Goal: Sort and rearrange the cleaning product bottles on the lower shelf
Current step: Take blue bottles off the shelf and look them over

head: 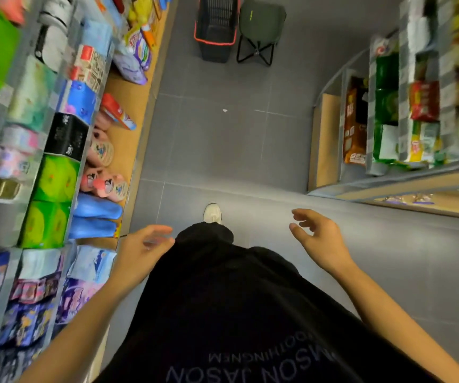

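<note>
You stand in a store aisle looking straight down, with the lower shelf (128, 100), a bare wooden ledge, running along your left side. Your left hand (145, 250) hangs just beside the front edge of that shelf, fingers loosely extended and a little blurred, holding nothing and lying against your black clothing (222, 299). Your right hand (319, 239) floats over the grey floor (222, 147), well apart from the shelf, with its fingers spread and slightly bent, also empty. The bottles are on the shelf itself: two blue bottles (95, 214) lie on their sides at the part of the shelf nearest your left hand, and just beyond them a cluster of pink bottles (106, 186) with cartoon labels, some tipped over. Farther along the shelf a red-topped pack (116, 111) leans, and past a bare stretch of wood sit purple bags (137, 59). One white shoe (212, 213) shows on the floor just off the shelf's edge. Out past the far end of the shelf, in the aisle, a black basket (215, 26) with a red rim stands beside a dark folding stool (258, 29).
</note>
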Tool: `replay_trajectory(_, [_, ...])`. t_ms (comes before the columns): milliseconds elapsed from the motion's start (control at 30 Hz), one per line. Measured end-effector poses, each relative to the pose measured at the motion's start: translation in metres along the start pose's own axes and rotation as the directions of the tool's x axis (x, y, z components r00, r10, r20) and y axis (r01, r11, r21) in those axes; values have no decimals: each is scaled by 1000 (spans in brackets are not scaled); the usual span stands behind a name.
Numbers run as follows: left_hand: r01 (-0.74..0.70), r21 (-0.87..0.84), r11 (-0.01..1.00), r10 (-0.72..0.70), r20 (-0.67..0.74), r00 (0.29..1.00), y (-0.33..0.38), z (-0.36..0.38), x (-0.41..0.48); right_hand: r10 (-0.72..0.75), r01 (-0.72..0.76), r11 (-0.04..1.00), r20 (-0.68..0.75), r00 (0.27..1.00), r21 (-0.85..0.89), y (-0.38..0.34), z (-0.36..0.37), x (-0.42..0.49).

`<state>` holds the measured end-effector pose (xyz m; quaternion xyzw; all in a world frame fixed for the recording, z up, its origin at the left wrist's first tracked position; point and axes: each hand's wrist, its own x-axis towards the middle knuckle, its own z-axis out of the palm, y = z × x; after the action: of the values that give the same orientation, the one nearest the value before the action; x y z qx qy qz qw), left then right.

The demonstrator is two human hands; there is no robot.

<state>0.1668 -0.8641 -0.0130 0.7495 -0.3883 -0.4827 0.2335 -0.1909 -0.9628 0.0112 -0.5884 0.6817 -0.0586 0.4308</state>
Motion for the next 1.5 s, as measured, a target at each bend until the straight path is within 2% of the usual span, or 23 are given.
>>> replay_trajectory(267, [-87,48,995,84,58,995,126,-41,154,56,-55,998,-38,998,34,-64,-47,116])
replay_trajectory(500, [-166,125,978,158,70,985,217,-47,310,70,-69,997,-23,997,46,-95,-89,261])
replay_trajectory(633, [-135,183,974,133,27,991,261,-54,384,55,-57,997,24,998,51,-125,-130,350])
replay_trajectory(767, [-54,133,990,61,-42,997,301,-60,446,-11,10,1000,33,999,29,-167,-181,439])
replay_trajectory(1033, [-6,86,996,9,-29,1000,374,-68,575,-124,130,989,82,989,-75,-249,-253,607])
replay_trajectory(1167, [-28,67,997,31,-44,999,415,-71,657,-118,133,982,116,986,-137,-279,-274,689])
replay_trajectory(1367, [-5,33,999,6,-34,999,493,-78,787,-16,43,978,132,991,-202,-318,-323,781])
replay_trajectory(1500, [-58,21,998,60,-79,995,548,-88,859,20,24,966,165,986,-258,-337,-364,839])
